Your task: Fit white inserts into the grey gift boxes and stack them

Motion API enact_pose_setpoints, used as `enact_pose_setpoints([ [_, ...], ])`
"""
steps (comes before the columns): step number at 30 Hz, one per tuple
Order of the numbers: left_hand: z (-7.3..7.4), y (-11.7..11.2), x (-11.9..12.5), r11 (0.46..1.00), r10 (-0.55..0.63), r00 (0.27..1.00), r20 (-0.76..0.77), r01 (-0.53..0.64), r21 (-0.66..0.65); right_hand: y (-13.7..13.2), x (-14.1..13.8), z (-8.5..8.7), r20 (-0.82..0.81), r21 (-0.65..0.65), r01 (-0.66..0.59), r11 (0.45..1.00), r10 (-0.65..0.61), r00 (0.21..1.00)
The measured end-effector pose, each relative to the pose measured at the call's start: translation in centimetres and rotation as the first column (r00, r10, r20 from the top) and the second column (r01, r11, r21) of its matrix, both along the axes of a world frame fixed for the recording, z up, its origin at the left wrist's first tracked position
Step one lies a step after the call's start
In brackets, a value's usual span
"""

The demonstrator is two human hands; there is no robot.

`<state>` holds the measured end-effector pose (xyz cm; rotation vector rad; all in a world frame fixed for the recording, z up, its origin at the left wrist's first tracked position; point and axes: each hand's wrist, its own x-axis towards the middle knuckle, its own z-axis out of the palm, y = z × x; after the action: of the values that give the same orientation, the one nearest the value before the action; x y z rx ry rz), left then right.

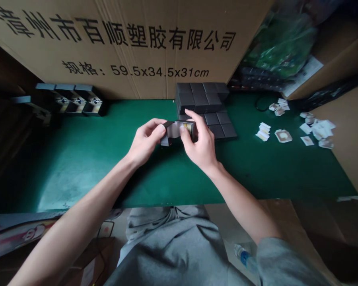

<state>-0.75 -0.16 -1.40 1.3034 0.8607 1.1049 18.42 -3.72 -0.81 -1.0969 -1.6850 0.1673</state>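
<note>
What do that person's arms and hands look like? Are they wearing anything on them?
The left grip and right grip are bare hands, with no gloves, rings or watch showing. Both forearms are bare too, and a loose grey sleeve shows at the right arm's upper end.

The left hand (144,142) and the right hand (201,145) are close together in front of the person. The fingers (193,118) of both hands bend in and grip tight. The left arm (77,214) and right arm (244,202) reach forward and lean in. A gray sleeve (286,262) covers the right arm near the elbow.
</note>
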Motion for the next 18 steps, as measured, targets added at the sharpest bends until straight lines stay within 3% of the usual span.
enact_pose_setpoints([
  [6,0.51,-0.34,0.23,0.997,-0.068,0.998,-0.009,0.068,0.036,0.26,0.17,-0.30,0.015,0.017,-0.002,1.000,0.001,1.000],
  [18,0.79,-0.40,0.33,0.999,-0.030,0.998,-0.057,0.032,0.043,0.18,0.05,-0.33,0.087,-0.001,-0.027,1.000,0.027,0.996],
])
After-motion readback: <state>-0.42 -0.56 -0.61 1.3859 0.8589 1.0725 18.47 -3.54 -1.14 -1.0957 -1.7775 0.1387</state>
